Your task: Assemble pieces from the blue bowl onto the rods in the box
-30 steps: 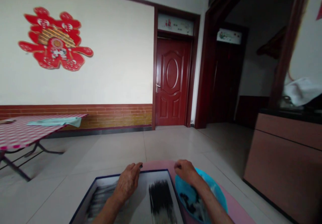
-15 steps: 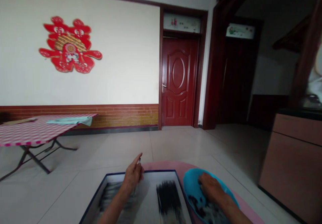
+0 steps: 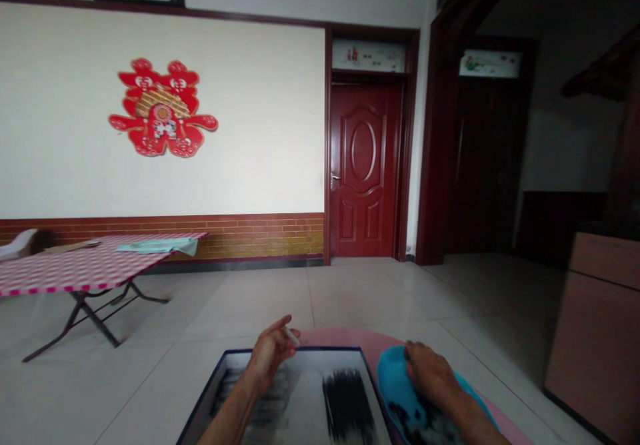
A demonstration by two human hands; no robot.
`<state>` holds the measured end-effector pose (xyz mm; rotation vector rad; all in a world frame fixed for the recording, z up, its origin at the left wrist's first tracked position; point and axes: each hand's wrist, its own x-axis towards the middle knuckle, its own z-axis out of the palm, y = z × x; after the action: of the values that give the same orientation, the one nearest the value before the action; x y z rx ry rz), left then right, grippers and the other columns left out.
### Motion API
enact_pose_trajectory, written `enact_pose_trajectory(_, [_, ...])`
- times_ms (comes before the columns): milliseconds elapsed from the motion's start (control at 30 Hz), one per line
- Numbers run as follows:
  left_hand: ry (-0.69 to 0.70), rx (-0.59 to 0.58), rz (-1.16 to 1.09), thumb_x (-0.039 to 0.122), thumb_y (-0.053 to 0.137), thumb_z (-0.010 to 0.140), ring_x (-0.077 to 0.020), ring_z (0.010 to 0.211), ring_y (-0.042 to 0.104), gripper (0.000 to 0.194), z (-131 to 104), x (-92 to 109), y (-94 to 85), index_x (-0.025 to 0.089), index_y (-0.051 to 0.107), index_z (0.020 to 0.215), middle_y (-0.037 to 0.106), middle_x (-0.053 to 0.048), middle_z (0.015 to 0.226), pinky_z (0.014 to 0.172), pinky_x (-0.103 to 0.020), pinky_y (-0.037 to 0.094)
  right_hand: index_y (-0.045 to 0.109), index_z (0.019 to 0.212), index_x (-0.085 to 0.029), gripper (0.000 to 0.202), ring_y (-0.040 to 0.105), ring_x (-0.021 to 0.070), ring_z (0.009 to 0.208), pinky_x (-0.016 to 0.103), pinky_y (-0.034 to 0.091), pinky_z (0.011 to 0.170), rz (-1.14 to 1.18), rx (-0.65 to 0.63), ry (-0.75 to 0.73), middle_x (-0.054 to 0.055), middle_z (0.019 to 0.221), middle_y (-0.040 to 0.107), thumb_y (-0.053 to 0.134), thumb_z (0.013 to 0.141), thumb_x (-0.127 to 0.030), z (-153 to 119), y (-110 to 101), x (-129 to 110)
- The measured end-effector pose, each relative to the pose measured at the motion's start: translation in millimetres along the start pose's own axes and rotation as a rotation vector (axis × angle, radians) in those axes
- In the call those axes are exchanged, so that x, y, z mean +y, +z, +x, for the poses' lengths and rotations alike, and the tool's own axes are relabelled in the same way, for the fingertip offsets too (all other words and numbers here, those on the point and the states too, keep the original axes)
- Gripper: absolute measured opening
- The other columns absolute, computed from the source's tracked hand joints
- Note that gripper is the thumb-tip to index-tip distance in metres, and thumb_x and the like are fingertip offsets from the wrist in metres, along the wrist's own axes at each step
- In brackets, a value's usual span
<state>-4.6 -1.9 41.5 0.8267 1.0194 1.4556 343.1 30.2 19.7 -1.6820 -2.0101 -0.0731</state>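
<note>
My left hand (image 3: 273, 348) is over the upper left part of a shallow white box with blue edges (image 3: 295, 350). Its fingers pinch a short, pale stick-like piece (image 3: 291, 336), with the index finger stretched out. Inside the box, a dense bundle of thin black strands (image 3: 347, 402) lies on the right, and blurred dark strips (image 3: 235, 392) lie in rows on the left. At the right, my right hand (image 3: 431, 370) is at the rim of a bright blue basin (image 3: 393, 375), fingers curled; what they hold, if anything, is hidden. Dark loose bits (image 3: 410, 418) lie in the basin.
Box and basin stand on a round pink surface (image 3: 340, 337). Further off at the left is a folding table with a checked cloth (image 3: 65, 268) and a pale green cloth (image 3: 160, 246). A brownish cabinet (image 3: 595, 325) stands at the right. A red door (image 3: 365, 165) is ahead.
The view has shifted a little, so the scene sits lower and further right. My left hand has turned, showing the pale piece more clearly. My right hand has moved towards the basin's far rim.
</note>
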Motion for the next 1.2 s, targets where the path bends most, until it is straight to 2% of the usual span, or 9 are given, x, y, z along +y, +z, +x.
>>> enact_pose_trajectory(100, [0.136, 0.003, 0.125, 0.028, 0.068, 0.063, -0.0155, 0.067, 0.064, 0.059, 4.8, -5.2, -1.9, 0.013, 0.053, 0.118, 0.068, -0.005, 0.080, 0.058, -0.023, 0.046, 0.064, 0.081, -0.017, 0.020, 0.063, 0.0213, 0.076, 0.032, 0.046, 0.073, 0.358, 0.032, -0.002, 0.009, 0.080, 0.068, 0.047, 0.072, -0.018, 18.2, -10.6, -45.4])
enact_pose_trajectory(200, [0.340, 0.055, 0.415, 0.049, 0.061, 0.070, -0.0155, 0.054, 0.059, 0.052, 12.1, -13.9, -8.9, 0.014, 0.060, 0.109, 0.064, -0.001, 0.067, 0.050, -0.025, 0.043, 0.063, 0.089, -0.018, 0.027, 0.061, 0.0172, 0.058, 0.030, 0.048, 0.056, 0.900, -0.099, 0.114, 0.003, 0.073, 0.065, 0.050, 0.069, -0.030, 30.6, -8.8, -107.1])
enact_pose_trajectory(267, [0.516, 0.116, 0.674, 0.051, 0.054, 0.077, -0.0171, 0.061, 0.061, 0.041, 13.5, -16.7, -13.9, 0.018, 0.066, 0.098, 0.065, -0.001, 0.068, 0.057, -0.026, 0.046, 0.062, 0.089, -0.018, 0.031, 0.062, 0.0165, 0.060, 0.029, 0.049, 0.055, 1.172, -0.161, 0.191, 0.001, 0.075, 0.064, 0.056, 0.063, -0.033, 32.5, 0.3, -142.7])
enact_pose_trajectory(367, [0.743, 0.218, 1.016, 0.044, 0.049, 0.083, -0.0180, 0.072, 0.062, 0.029, 9.1, -13.9, -17.0, 0.023, 0.069, 0.087, 0.064, -0.003, 0.073, 0.068, -0.027, 0.047, 0.062, 0.090, -0.017, 0.034, 0.061, 0.0145, 0.061, 0.026, 0.048, 0.054, 1.306, -0.160, 0.205, 0.001, 0.076, 0.062, 0.058, 0.059, -0.032, 28.4, 19.7, -173.0])
enact_pose_trajectory(533, [0.929, 0.148, 1.186, 0.032, 0.040, 0.090, -0.0165, 0.065, 0.060, 0.032, 3.1, -8.0, -11.7, 0.020, 0.062, 0.072, 0.059, -0.005, 0.071, 0.064, -0.026, 0.046, 0.064, 0.087, -0.018, 0.028, 0.058, 0.0145, 0.059, 0.025, 0.045, 0.053, 1.230, -0.107, 0.150, 0.000, 0.070, 0.063, 0.058, 0.061, -0.029, 19.1, 46.1, -172.3])
enact_pose_trajectory(733, [0.958, -0.091, 1.168, 0.021, 0.034, 0.090, -0.0164, 0.065, 0.062, 0.040, 11.0, -26.8, -15.1, 0.014, 0.048, 0.126, 0.065, -0.004, 0.074, 0.063, -0.025, 0.049, 0.063, 0.090, -0.019, 0.027, 0.065, 0.0202, 0.086, 0.030, 0.049, 0.080, 1.093, 0.007, 0.078, 0.006, 0.090, 0.071, 0.055, 0.070, -0.035, 18.2, 58.3, -156.8])
enact_pose_trajectory(867, [0.969, -0.089, 1.220, 0.019, 0.033, 0.089, -0.0192, 0.083, 0.064, 0.041, 9.0, -31.9, -16.1, 0.016, 0.050, 0.126, 0.068, -0.009, 0.091, 0.076, -0.030, 0.050, 0.064, 0.092, -0.020, 0.026, 0.066, 0.0196, 0.086, 0.030, 0.049, 0.081, 0.982, 0.043, 0.051, 0.006, 0.092, 0.071, 0.052, 0.074, -0.034, 17.8, 62.3, -153.1])
enact_pose_trajectory(1033, [0.743, -0.030, 1.421, 0.034, 0.036, 0.094, -0.0217, 0.082, 0.065, 0.033, -7.2, -11.8, -0.3, 0.024, 0.065, 0.106, 0.067, -0.008, 0.086, 0.076, -0.030, 0.048, 0.066, 0.090, -0.020, 0.023, 0.065, 0.0199, 0.089, 0.030, 0.049, 0.083, 0.922, 0.115, -0.001, 0.007, 0.093, 0.070, 0.049, 0.075, -0.028, 15.9, 60.1, -152.7])
enact_pose_trajectory(1200, [0.682, -0.043, 1.486, 0.038, 0.038, 0.094, -0.0216, 0.081, 0.065, 0.034, -12.0, -6.8, 2.9, 0.030, 0.063, 0.115, 0.068, -0.007, 0.084, 0.073, -0.028, 0.046, 0.067, 0.085, -0.020, 0.024, 0.064, 0.0202, 0.089, 0.029, 0.049, 0.083, 0.859, 0.178, -0.018, 0.007, 0.090, 0.069, 0.048, 0.071, -0.017, 15.0, 55.7, -152.3])
